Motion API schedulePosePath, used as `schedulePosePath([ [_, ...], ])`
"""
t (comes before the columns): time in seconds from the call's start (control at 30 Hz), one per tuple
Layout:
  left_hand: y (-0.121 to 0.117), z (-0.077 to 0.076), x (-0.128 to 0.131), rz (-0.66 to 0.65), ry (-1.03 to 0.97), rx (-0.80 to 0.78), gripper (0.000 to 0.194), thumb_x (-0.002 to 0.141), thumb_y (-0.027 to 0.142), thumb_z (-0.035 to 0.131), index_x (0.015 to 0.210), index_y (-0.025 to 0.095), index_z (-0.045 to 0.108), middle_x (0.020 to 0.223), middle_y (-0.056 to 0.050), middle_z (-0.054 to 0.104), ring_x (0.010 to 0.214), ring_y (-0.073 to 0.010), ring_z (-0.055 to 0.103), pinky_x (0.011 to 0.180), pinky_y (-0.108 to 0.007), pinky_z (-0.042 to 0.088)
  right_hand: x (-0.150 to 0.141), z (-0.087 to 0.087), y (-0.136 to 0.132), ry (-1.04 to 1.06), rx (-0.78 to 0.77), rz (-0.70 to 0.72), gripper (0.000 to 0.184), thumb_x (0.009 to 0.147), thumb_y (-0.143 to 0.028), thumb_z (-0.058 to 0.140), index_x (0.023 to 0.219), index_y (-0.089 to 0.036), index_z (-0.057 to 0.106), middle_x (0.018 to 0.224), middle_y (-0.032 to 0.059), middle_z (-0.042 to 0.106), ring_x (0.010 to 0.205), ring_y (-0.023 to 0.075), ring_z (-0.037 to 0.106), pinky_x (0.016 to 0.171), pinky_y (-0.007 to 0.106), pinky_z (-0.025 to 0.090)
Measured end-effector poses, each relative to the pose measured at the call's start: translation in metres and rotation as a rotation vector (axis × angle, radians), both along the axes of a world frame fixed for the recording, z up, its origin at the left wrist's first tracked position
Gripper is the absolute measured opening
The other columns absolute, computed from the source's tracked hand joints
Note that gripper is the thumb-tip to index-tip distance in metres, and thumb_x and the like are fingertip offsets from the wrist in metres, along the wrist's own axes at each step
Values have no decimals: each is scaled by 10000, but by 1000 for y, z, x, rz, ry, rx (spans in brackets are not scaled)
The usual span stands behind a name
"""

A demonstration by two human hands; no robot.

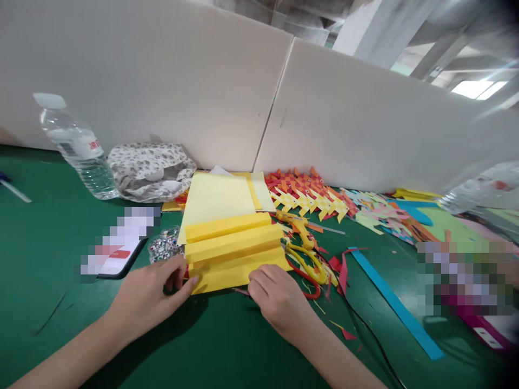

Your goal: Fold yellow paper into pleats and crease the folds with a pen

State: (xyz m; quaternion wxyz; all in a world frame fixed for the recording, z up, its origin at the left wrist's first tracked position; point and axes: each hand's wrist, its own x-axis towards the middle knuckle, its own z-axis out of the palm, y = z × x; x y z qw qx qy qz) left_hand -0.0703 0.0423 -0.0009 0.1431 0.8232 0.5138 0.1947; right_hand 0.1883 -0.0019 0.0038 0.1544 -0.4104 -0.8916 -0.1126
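Observation:
A bright yellow sheet of paper (235, 243), creased into several level pleats, lies in front of me on the green table. My left hand (162, 286) pinches its near left corner between thumb and fingers. At the near right edge, my right hand (279, 297) has its fingers curled over the paper, with the thumb hidden beneath. Paler yellow sheets (221, 197) lie just behind the pleated one. Close to my right hand are scissors (310, 265) with yellow and red handles and a yellow glue gun (300, 227). A bag of small googly eyes (165, 246) rests beyond my left hand.
A phone (125, 248), a water bottle (81, 146) and a patterned cloth pouch (152, 167) stand or lie at left. Woven paper fish (300, 189) pile up against the white partition (170, 81). Rightward are paper scraps, a blue strip (397, 302) and a black cord (365, 324).

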Motion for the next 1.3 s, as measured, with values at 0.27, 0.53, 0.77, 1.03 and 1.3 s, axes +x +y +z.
schedulePosePath([
  [0.27, 0, -1, 3, 27, 45, 18, 234, 785, 441, 551, 734, 235, 453, 773, 49, 681, 477, -113, 557, 446, -212, 347, 7, -9, -9, 134, -133, -89, 185, 777, -53, 421, 820, -159, 567, 839, 103, 637, 800, 211, 581, 703, 312, 482],
  [0.53, 2, -2, 2, 76, 58, 49, 197, 777, 394, 571, 803, 250, 440, 675, 26, 664, 412, -142, 549, 369, -208, 257, 7, -7, -17, 153, -105, -75, 161, 780, -96, 452, 819, -154, 596, 962, 132, 702, 859, 249, 649, 757, 372, 534],
  [0.77, -1, -5, 4, 107, 112, 59, 224, 778, 446, 563, 842, 254, 467, 501, 74, 530, 386, -151, 530, 382, -199, 257, 4, -3, -25, 152, -132, -47, 192, 790, -114, 451, 884, -130, 618, 1050, 181, 690, 958, 271, 656, 836, 408, 532],
  [1.03, -1, -2, 8, 99, 55, 23, 219, 771, 397, 558, 734, 241, 410, 632, 63, 560, 421, -117, 498, 395, -190, 267, 29, 1, -21, 41, 99, -340, 198, 843, -148, 449, 915, -136, 633, 970, 154, 717, 890, 273, 669, 904, 473, 446],
  [1.3, -6, -2, 7, 123, 90, -23, 187, 784, 400, 537, 763, 246, 433, 555, 65, 543, 457, -148, 555, 400, -190, 281, 52, 10, -18, 76, 220, -478, 199, 861, -177, 463, 992, -127, 605, 991, 152, 704, 922, 274, 660, 940, 496, 426],
])
